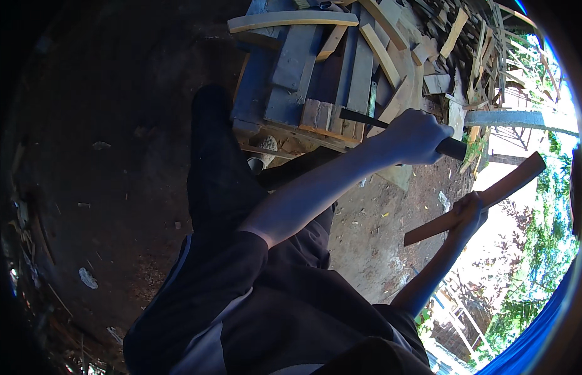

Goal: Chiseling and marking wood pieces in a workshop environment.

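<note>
"Fingers of the left hand (419,137) are gripping a dark tool (452,149)?"
"Yes, and the right hand (471,209) is clasping a curved wooden piece (516,180), off the bench (255,107), to its right."
"Which step?"
"Probably positioning; the next move is likely calling for steady bracing."

Dark tool (365,119), narrow flat blade and thick dark handle, in the left hand (419,136). Blade juts from one side of the fist, handle butt from the other; whole tool slants, blade end higher in view. Wooden piece (508,185), brown, long, gently curved, raised in the right hand (469,211). Gripped near mid-length, both ends free; lies tilted in view, apart from the tool.
</note>
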Demonstrator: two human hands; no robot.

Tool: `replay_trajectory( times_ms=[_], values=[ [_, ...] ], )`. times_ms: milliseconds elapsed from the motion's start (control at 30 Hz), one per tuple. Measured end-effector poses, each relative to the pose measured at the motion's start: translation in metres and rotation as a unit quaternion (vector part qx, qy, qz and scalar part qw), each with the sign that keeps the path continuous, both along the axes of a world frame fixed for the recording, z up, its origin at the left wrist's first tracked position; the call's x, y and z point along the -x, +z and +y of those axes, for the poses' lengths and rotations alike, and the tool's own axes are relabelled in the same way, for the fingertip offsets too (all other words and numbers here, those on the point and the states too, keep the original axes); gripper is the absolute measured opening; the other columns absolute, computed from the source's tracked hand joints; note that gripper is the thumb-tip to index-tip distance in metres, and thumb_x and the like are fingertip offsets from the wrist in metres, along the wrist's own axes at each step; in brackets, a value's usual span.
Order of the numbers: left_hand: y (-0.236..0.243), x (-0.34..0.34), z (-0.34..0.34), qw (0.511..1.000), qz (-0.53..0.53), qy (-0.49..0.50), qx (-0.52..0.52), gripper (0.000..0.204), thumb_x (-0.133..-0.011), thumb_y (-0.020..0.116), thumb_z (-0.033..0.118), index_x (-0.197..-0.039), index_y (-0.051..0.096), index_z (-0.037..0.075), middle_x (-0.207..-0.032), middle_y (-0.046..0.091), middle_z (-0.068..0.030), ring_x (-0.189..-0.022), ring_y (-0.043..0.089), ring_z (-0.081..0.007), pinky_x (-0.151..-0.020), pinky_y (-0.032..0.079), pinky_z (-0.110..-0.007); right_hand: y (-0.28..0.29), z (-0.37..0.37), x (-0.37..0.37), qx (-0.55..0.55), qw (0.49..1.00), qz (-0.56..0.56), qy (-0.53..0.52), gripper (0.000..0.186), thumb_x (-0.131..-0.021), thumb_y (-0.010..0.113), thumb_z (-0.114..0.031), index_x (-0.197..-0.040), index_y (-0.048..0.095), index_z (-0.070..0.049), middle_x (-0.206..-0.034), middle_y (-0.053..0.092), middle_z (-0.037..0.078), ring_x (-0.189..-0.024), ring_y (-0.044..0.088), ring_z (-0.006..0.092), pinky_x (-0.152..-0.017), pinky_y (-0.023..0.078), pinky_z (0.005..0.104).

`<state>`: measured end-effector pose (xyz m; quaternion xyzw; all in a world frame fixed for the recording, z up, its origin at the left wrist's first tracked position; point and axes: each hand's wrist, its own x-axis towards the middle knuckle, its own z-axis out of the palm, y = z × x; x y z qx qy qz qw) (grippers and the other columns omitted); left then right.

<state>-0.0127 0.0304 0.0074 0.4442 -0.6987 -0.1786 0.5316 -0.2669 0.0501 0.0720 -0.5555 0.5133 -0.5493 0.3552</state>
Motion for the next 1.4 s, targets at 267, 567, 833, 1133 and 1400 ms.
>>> replay_trajectory(
  times_ms=[267,567,833,1133,1400],
  values=[
    [0.000,-0.013,-0.004,0.996,0.077,0.022,-0.050,0.019,-0.076,0.071,0.024,-0.089,0.067,0.012,-0.067,0.067,-0.0093,-0.066,0.069,-0.0263,-0.070,0.056,-0.040,-0.012,0.019,-0.026,-0.031,0.986,0.161,-0.036,0.021,-0.084,0.067,-0.019,-0.085,0.051,-0.004,-0.054,0.047,0.001,-0.041,0.044,0.0089,-0.039,0.035,0.0223],
    [-0.002,-0.019,-0.010,0.993,0.104,0.018,-0.054,0.023,-0.076,0.072,0.026,-0.092,0.067,0.011,-0.070,0.068,-0.0108,-0.070,0.070,-0.0275,-0.071,0.056,-0.040,-0.003,0.013,-0.042,-0.032,0.987,0.148,-0.048,0.019,-0.084,0.065,-0.016,-0.082,0.050,-0.005,-0.055,0.046,0.001,-0.041,0.044,0.0086,-0.039,0.036,0.0225],
    [-0.010,-0.014,-0.020,0.996,0.062,0.028,-0.057,0.023,-0.077,0.071,0.028,-0.093,0.066,0.012,-0.071,0.068,-0.0112,-0.071,0.070,-0.0280,-0.072,0.056,-0.041,0.025,-0.006,-0.039,-0.070,0.931,0.354,0.054,0.015,-0.086,0.063,-0.013,-0.080,0.051,-0.005,-0.055,0.045,-0.002,-0.041,0.039,0.0058,-0.039,0.030,0.0213],
    [-0.011,-0.006,-0.018,0.996,0.051,-0.005,-0.075,0.023,-0.078,0.070,0.028,-0.093,0.066,0.012,-0.072,0.067,-0.0107,-0.074,0.070,-0.0278,-0.072,0.055,-0.042,0.018,-0.039,-0.014,0.015,0.968,0.252,-0.003,0.021,-0.092,0.058,-0.020,-0.077,0.055,-0.006,-0.055,0.046,-0.002,-0.041,0.040,0.0055,-0.038,0.028,0.0229],
    [-0.012,-0.004,-0.018,0.996,0.050,-0.010,-0.071,0.021,-0.078,0.070,0.026,-0.093,0.066,0.011,-0.072,0.068,-0.0103,-0.073,0.070,-0.0276,-0.073,0.055,-0.041,0.012,-0.040,0.008,0.035,0.985,0.164,-0.038,0.010,-0.090,0.053,-0.009,-0.085,0.057,-0.001,-0.056,0.044,-0.001,-0.043,0.040,0.0078,-0.040,0.033,0.0247]
  ],
)
